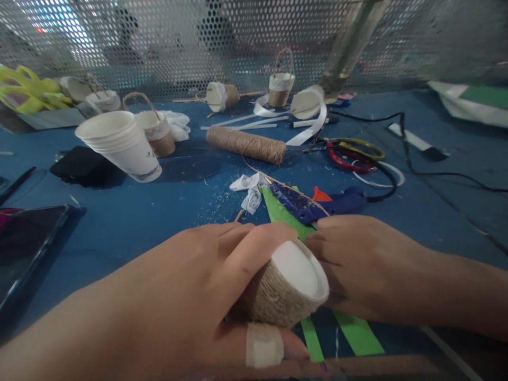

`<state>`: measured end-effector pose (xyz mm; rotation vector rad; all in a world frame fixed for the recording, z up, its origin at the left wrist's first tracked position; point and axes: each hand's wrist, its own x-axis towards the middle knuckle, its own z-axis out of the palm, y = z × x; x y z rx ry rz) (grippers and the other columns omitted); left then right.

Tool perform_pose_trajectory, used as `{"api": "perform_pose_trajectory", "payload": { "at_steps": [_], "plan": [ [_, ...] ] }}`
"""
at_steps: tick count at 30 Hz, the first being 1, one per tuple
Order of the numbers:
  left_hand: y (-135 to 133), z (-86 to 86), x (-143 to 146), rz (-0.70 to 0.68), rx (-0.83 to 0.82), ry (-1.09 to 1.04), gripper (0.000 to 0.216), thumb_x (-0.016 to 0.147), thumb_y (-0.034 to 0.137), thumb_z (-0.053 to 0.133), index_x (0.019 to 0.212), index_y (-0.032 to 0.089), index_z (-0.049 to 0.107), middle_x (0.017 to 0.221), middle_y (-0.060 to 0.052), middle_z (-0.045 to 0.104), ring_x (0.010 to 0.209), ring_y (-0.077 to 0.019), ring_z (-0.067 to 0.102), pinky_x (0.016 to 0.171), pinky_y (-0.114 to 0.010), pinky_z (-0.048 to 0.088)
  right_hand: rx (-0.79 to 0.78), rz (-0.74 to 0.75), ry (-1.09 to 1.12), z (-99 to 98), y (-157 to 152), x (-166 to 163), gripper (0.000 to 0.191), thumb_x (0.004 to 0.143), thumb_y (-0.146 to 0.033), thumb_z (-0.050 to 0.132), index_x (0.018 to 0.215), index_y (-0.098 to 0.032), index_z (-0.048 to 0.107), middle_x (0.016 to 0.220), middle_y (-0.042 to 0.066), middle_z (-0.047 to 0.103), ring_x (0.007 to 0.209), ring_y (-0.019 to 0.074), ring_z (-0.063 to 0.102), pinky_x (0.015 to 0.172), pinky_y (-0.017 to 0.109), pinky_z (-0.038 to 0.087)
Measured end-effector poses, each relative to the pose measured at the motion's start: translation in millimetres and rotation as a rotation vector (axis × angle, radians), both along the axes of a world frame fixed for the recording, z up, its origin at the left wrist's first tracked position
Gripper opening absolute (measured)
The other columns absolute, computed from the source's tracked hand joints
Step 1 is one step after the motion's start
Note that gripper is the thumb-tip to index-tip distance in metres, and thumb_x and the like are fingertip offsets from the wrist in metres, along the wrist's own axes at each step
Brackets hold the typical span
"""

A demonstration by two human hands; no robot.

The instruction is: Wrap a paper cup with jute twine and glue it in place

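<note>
My left hand (pixel 186 286) is wrapped round a small paper cup (pixel 281 299), its thumb below with a plaster on it. Twine covers the cup's side, and its white bottom faces up, tilted to the right. Close against the cup's right side, my right hand (pixel 365 264) has its fingers curled in. A strand of twine (pixel 301 193) runs to it from the twine spool (pixel 246 144); the fingertips are hidden. A blue glue gun (pixel 296 203) with an orange trigger lies just beyond both hands, beside green strips (pixel 359 333) under them.
Stacked paper cups (pixel 123 143) lean at the left by a black box (pixel 85 166). Small twine baskets (pixel 280 90), white ribbon (pixel 313 129) and coiled wires (pixel 353 156) lie farther back. A perforated metal screen (pixel 166 53) closes the rear. A dark tablet-like device (pixel 32 243) sits at left.
</note>
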<state>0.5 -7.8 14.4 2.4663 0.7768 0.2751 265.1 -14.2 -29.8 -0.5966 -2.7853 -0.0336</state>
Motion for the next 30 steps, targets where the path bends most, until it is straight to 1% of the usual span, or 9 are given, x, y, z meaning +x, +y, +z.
{"api": "perform_pose_trajectory", "payload": {
  "at_steps": [6, 11, 12, 13, 14, 17, 19, 25, 30],
  "plan": [
    [-0.3, -0.1, -0.3, -0.017, 0.024, 0.0, 0.058, 0.099, 0.071, 0.064, 0.135, 0.026, 0.06, 0.114, -0.008, 0.083, 0.092, -0.0325, 0.08, 0.067, -0.04, 0.061, 0.0, -0.028, -0.026, 4.6, -2.0, -1.1, 0.048, 0.118, -0.025, 0.033, 0.074, -0.024, 0.054, 0.066, -0.002, 0.065, 0.056, 0.0185, 0.041, 0.058, 0.04, 0.02],
    [1.2, -5.4, -2.3, -0.038, 0.072, -0.017, 0.056, 0.101, 0.071, 0.059, 0.137, 0.028, 0.056, 0.117, -0.008, 0.083, 0.094, -0.0316, 0.081, 0.066, -0.038, 0.061, 0.017, -0.003, 0.004, 3.8, -0.5, -1.6, 0.047, 0.118, -0.022, 0.033, 0.076, -0.024, 0.054, 0.068, -0.003, 0.067, 0.056, 0.018, 0.041, 0.059, 0.04, 0.022],
    [1.2, -6.7, -3.0, -0.038, 0.104, -0.008, 0.056, 0.103, 0.071, 0.058, 0.14, 0.029, 0.052, 0.121, -0.008, 0.082, 0.097, -0.0315, 0.082, 0.067, -0.037, 0.062, 0.014, -0.001, 0.001, 3.7, -0.3, -1.5, 0.046, 0.117, -0.021, 0.034, 0.075, -0.024, 0.054, 0.068, -0.003, 0.067, 0.056, 0.018, 0.041, 0.059, 0.04, 0.021],
    [1.0, -7.6, -3.5, -0.042, 0.176, -0.048, 0.054, 0.104, 0.071, 0.055, 0.14, 0.031, 0.051, 0.119, -0.006, 0.083, 0.094, -0.0294, 0.082, 0.065, -0.036, 0.061, 0.013, -0.002, -0.003, 3.8, -0.2, -1.3, 0.045, 0.116, -0.021, 0.035, 0.075, -0.024, 0.053, 0.067, -0.003, 0.066, 0.056, 0.018, 0.041, 0.058, 0.04, 0.021],
    [0.7, -8.0, -3.7, -0.053, 0.186, -0.031, 0.051, 0.105, 0.068, 0.057, 0.141, 0.031, 0.05, 0.123, -0.006, 0.082, 0.098, -0.0295, 0.082, 0.069, -0.036, 0.062, 0.012, -0.007, -0.006, 3.9, -0.2, -1.0, 0.045, 0.116, -0.021, 0.036, 0.075, -0.024, 0.053, 0.067, -0.003, 0.066, 0.055, 0.0181, 0.041, 0.058, 0.04, 0.021],
    [-1.0, -5.6, -2.3, -0.038, 0.072, -0.008, 0.055, 0.1, 0.071, 0.06, 0.134, 0.028, 0.057, 0.114, -0.007, 0.083, 0.093, -0.032, 0.081, 0.068, -0.039, 0.061, 0.007, -0.013, -0.007, 4.7, -0.3, 0.2, 0.044, 0.116, -0.02, 0.036, 0.075, -0.024, 0.053, 0.067, -0.003, 0.066, 0.056, 0.018, 0.041, 0.059, 0.04, 0.021],
    [-1.8, -3.2, -0.5, -0.017, 0.03, -0.003, 0.056, 0.099, 0.072, 0.061, 0.132, 0.027, 0.06, 0.111, -0.007, 0.083, 0.093, -0.0332, 0.08, 0.069, -0.041, 0.061, 0.001, -0.001, -0.001, 5.2, -0.5, 0.6, 0.044, 0.116, -0.02, 0.036, 0.076, -0.024, 0.054, 0.069, -0.002, 0.067, 0.056, 0.0181, 0.042, 0.059, 0.04, 0.021],
    [-1.1, -3.4, 1.6, -0.024, 0.03, -0.03, 0.056, 0.101, 0.07, 0.06, 0.133, 0.024, 0.062, 0.109, -0.009, 0.083, 0.092, -0.0343, 0.08, 0.069, -0.043, 0.061, 0.028, 0.019, 0.042, 3.4, 0.4, 0.2, 0.045, 0.116, -0.021, 0.036, 0.075, -0.024, 0.054, 0.066, -0.004, 0.065, 0.054, 0.0172, 0.043, 0.058, 0.039, 0.023],
    [-2.8, -4.9, 1.0, -0.011, 0.055, -0.011, 0.057, 0.098, 0.073, 0.062, 0.134, 0.028, 0.062, 0.116, -0.008, 0.083, 0.096, -0.0343, 0.08, 0.068, -0.042, 0.062, 0.02, 0.015, 0.045, 0.5, 1.7, 0.5, 0.043, 0.115, -0.021, 0.038, 0.076, -0.024, 0.054, 0.067, -0.004, 0.063, 0.055, 0.0166, 0.042, 0.059, 0.038, 0.021]
  ]
}}
